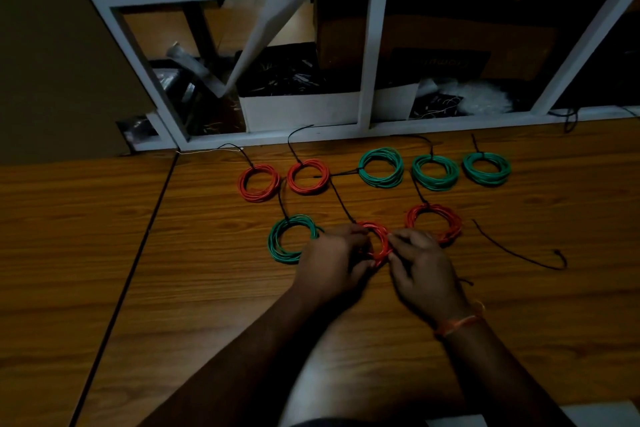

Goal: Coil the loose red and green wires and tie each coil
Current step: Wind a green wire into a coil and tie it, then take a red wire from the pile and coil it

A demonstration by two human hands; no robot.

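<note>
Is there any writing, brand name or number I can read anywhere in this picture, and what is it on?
No text can be read for certain.
Dark label on the cardboard box behind the white frame: faint lettering, too dim and blurred to read.
Red coils and green coils, the red coil held by both the left hand and the right hand, and the wooden table: no print visible.
</note>
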